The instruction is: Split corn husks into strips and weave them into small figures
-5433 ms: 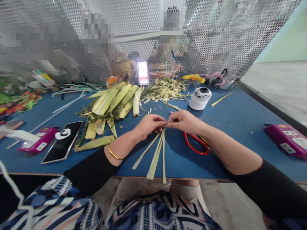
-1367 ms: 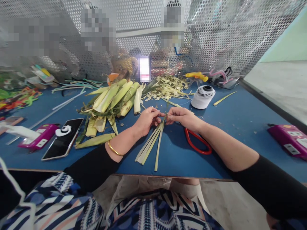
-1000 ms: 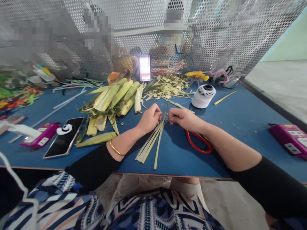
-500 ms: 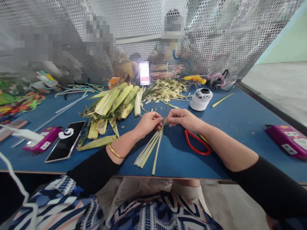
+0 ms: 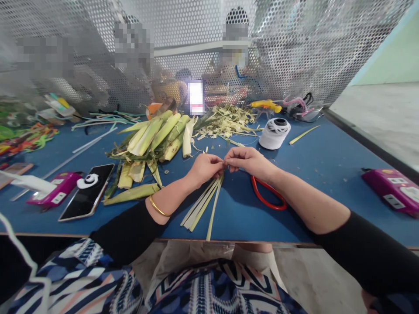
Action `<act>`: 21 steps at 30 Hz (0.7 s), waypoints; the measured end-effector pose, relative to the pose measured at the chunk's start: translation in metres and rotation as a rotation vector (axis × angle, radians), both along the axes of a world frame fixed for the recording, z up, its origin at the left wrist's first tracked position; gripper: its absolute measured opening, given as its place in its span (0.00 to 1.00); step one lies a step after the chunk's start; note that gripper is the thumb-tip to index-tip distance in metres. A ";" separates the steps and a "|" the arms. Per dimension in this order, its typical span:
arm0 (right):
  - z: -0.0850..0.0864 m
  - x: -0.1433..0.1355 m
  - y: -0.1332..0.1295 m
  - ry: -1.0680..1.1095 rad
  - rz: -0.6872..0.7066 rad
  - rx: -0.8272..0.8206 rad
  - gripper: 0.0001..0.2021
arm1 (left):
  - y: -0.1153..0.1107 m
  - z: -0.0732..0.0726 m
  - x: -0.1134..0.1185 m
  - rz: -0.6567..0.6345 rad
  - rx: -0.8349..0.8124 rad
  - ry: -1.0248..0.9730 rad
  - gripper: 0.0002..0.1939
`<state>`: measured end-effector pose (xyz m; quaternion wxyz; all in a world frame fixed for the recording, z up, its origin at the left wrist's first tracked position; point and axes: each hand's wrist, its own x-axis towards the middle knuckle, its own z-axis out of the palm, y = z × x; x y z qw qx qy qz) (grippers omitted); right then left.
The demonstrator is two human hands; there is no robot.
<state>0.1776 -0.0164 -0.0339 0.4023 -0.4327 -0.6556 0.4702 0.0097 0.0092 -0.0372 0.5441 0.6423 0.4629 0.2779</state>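
Observation:
A bundle of narrow pale-green husk strips (image 5: 205, 204) fans out over the blue table (image 5: 240, 213). My left hand (image 5: 207, 168) pinches the bundle's upper end. Right beside it, my right hand (image 5: 240, 160) is closed, its fingertips meeting those of the left at the top of the strips; what it holds there is too small to make out. Red-handled scissors (image 5: 268, 196) lie partly under my right wrist. Behind my left hand is a pile of corn husks (image 5: 157, 139), with shredded husk pieces (image 5: 225, 122) further back.
A white thread spool (image 5: 275, 133) stands behind my right hand. A yellow glue gun (image 5: 266, 105) lies farther back. Purple power strips (image 5: 55, 189) flank both sides, with a black phone (image 5: 87, 194) at left. A lit screen (image 5: 196, 97) stands before the perforated sheet.
The fingertips of both hands have come closer together at the top of the strips, and my right fingers are more curled. The view has shifted slightly.

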 end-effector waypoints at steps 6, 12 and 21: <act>-0.005 0.002 0.005 -0.066 -0.115 0.050 0.07 | 0.000 0.003 -0.005 -0.106 0.038 0.029 0.10; -0.006 -0.001 0.004 -0.081 -0.232 -0.024 0.05 | 0.003 0.003 -0.007 -0.197 0.012 0.029 0.09; -0.006 -0.004 0.003 -0.087 -0.230 -0.015 0.05 | 0.002 0.006 -0.008 -0.247 0.015 0.055 0.05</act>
